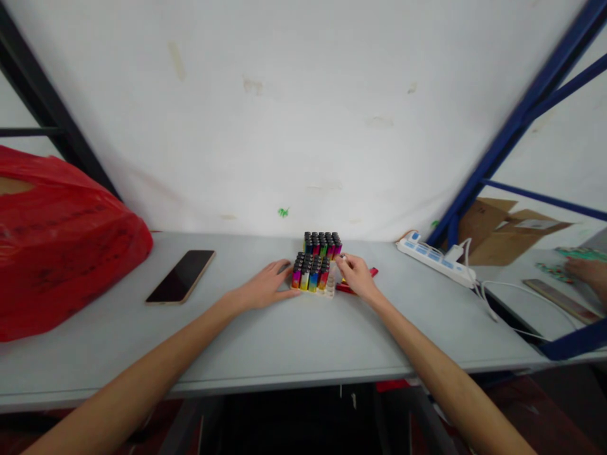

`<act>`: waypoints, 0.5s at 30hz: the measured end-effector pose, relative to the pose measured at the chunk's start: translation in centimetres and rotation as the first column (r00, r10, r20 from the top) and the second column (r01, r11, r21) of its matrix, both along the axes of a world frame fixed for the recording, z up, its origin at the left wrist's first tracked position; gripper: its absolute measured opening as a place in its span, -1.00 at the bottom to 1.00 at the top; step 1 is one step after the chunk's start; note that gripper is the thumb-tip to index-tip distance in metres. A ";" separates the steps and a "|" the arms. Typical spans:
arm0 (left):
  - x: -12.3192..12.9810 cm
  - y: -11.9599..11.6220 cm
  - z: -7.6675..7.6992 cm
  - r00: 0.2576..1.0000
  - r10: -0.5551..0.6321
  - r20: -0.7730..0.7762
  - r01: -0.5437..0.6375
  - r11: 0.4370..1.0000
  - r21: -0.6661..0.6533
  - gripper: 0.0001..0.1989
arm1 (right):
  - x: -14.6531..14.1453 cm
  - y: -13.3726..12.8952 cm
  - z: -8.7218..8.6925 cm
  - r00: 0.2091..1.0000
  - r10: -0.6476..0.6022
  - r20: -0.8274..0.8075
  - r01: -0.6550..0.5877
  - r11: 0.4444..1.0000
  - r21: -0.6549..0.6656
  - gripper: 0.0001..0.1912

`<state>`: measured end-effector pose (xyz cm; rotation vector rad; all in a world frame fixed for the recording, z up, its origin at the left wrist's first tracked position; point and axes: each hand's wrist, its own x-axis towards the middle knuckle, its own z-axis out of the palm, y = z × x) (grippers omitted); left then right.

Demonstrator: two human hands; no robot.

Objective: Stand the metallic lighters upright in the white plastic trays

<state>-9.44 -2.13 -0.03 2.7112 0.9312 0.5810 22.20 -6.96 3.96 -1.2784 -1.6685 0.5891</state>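
Colourful lighters with black tops stand upright in a clear plastic tray [331,292], leaving bare slots along its right side. Behind it stands another tight block of lighters [322,238]. My left hand [266,287] lies at the tray's left side, thumb and fingers apart, the thumb by its front left corner. A small dark patch by those fingertips is unclear. At the tray's right, my right hand [359,275] pinches something small with a whitish end [344,257]; the fingers hide most of it. Beneath and beside that hand lies a red and yellow item [346,289], partly covered.
A smartphone [181,277] lies on the grey table [294,344] at left, near a large red plastic bag [61,246]. On the right are a white power strip [434,259] with cables and a blue metal frame [502,136]. Beyond it, another person's hand [588,273] shows.
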 end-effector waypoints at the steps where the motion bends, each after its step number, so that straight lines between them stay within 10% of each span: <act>1: 0.0 0.0 0.0 1.000 0.001 -0.009 -0.001 1.000 0.001 -0.17 | 0.0 -0.1 0.1 1.000 0.009 -0.005 -0.009 1.000 0.009 -0.29; 15: -0.1 -0.1 0.1 1.000 -0.001 0.013 0.001 1.000 0.005 -0.24 | 1.7 -2.1 3.0 0.884 0.191 0.426 -0.252 0.964 0.091 -0.28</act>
